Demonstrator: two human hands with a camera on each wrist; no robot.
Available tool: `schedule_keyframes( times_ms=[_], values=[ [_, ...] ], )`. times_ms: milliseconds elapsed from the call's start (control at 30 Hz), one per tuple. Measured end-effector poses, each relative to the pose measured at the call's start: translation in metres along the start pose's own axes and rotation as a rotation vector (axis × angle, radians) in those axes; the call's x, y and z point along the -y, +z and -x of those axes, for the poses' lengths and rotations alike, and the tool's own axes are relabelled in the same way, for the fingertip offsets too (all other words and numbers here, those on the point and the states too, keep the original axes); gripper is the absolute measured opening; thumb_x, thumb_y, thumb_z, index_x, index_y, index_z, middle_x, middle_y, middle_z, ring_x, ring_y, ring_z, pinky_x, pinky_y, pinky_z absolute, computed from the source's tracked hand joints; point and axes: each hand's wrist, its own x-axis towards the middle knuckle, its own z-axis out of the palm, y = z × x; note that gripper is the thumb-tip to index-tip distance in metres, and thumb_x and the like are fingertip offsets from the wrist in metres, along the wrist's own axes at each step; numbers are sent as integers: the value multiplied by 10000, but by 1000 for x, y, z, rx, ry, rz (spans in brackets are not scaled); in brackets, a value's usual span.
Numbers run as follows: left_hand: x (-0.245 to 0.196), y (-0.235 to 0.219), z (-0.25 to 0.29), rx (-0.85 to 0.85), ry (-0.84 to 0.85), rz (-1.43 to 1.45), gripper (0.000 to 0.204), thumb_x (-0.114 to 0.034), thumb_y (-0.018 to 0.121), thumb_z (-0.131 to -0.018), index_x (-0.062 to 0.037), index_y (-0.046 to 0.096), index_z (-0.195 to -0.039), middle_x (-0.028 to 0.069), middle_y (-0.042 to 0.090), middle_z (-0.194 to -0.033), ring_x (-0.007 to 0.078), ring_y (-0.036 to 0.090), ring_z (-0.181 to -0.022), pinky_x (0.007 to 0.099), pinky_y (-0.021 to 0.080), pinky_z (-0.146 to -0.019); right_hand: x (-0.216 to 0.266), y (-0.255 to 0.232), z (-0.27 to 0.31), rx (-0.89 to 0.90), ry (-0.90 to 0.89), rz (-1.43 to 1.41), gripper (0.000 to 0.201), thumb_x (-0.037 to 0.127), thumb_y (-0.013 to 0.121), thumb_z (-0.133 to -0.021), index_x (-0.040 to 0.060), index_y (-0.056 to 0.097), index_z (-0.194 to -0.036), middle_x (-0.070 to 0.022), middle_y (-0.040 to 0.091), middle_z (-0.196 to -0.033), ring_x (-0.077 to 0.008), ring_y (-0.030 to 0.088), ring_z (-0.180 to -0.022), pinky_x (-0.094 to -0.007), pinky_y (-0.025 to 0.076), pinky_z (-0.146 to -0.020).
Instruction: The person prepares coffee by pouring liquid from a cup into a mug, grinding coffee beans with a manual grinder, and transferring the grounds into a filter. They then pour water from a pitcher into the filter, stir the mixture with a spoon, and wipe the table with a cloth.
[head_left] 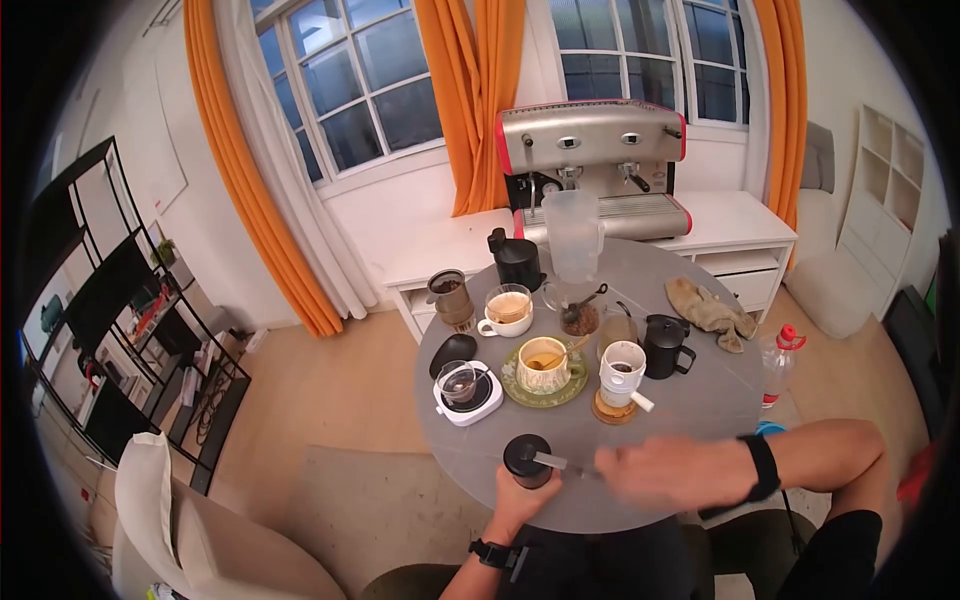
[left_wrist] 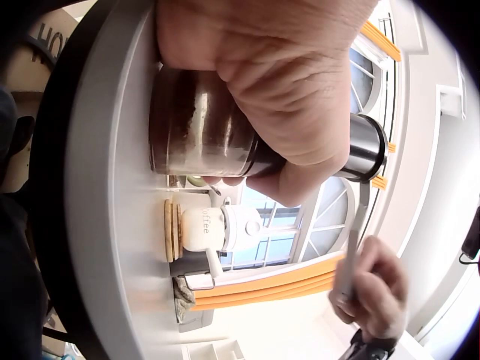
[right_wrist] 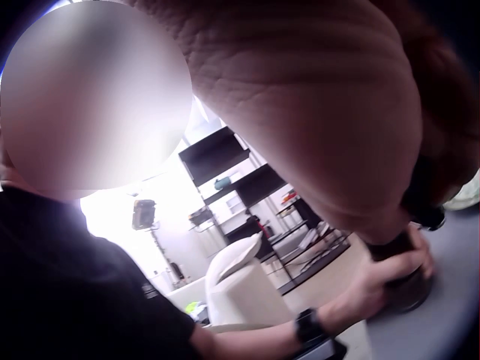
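A hand coffee grinder with a black top and a see-through lower jar stands at the front edge of the round grey table. Around its body my left hand is wrapped; in the left wrist view dark grounds show in the jar. A flat metal crank sticks out from the grinder's top. My right hand, blurred in the head view, grips the crank's outer end. Nearest beyond the grinder are a white scale bearing a glass cup and a patterned cup on a green saucer.
A white dripper set stands on a wooden coaster, beside a black pitcher. Behind are a white cup, a black kettle, a clear pitcher and a crumpled cloth. An espresso machine occupies the white cabinet.
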Motion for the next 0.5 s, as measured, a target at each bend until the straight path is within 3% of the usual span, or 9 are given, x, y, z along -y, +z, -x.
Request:
schedule_keyframes(
  times_ms=[67,133,267,333,367,400,433,467,500],
  values=[
    [7,-3,1,51,-73,53,158,-63,820,-784,-21,725,-903,27,741,-839,104,699,-789,301,573,-762,53,8,-14,170,57,174,386,69,546,-930,-141,442,-1237,-222,675,-829,-385,737,-767,-461,557,-572],
    [12,-1,1,80,-108,45,141,-52,809,-791,-22,721,-897,20,735,-827,107,693,-777,299,571,-757,59,35,-29,6,-177,103,357,56,546,-933,-133,446,-1220,-200,593,-829,-327,721,-690,-414,535,-529],
    [23,-7,2,117,-172,7,165,-57,816,-811,-30,723,-944,34,739,-887,147,702,-829,311,574,-814,55,98,-118,-260,-404,9,304,72,539,-948,-99,456,-1186,-206,623,-861,-355,719,-704,-432,556,-559],
    [40,-3,9,40,-177,20,173,-65,817,-826,-35,727,-970,37,737,-912,166,706,-862,320,571,-837,64,68,-183,179,-267,217,317,74,524,-963,-126,484,-1205,-215,643,-826,-370,734,-786,-460,578,-635],
    [37,-1,13,-9,-149,-58,177,-69,818,-834,-38,729,-983,38,737,-924,176,709,-878,325,570,-849,32,77,-200,-145,-495,225,286,59,546,-948,-126,534,-1166,-230,674,-791,-398,736,-761,-493,596,-639],
    [24,1,15,-29,-122,-100,181,-72,819,-842,-40,731,-996,39,736,-937,186,711,-895,329,568,-861,20,70,-236,31,-314,179,259,44,568,-926,-88,565,-1149,-220,685,-793,-412,744,-828,-485,606,-664],
    [10,3,11,-37,-84,-146,185,-76,820,-849,-43,733,-1009,40,735,-949,195,713,-911,334,567,-872,-1,49,-254,144,-340,292,253,50,629,-882,-50,592,-1111,-226,706,-856,-440,733,-843,-477,611,-680],
    [-2,3,3,38,-84,88,108,-39,784,-841,-29,709,-919,28,730,-889,148,699,-836,318,564,-800,-53,72,-274,-61,-408,222,262,66,680,-835,-48,649,-1069,-239,724,-920,-443,736,-892,-500,609,-722],
    [-4,2,1,60,-90,45,91,-18,765,-830,-24,695,-887,22,722,-853,131,687,-802,310,557,-769,-63,42,-268,51,-241,212,236,81,697,-818,-49,686,-1014,-247,733,-957,-441,741,-931,-518,610,-771]
  ],
)
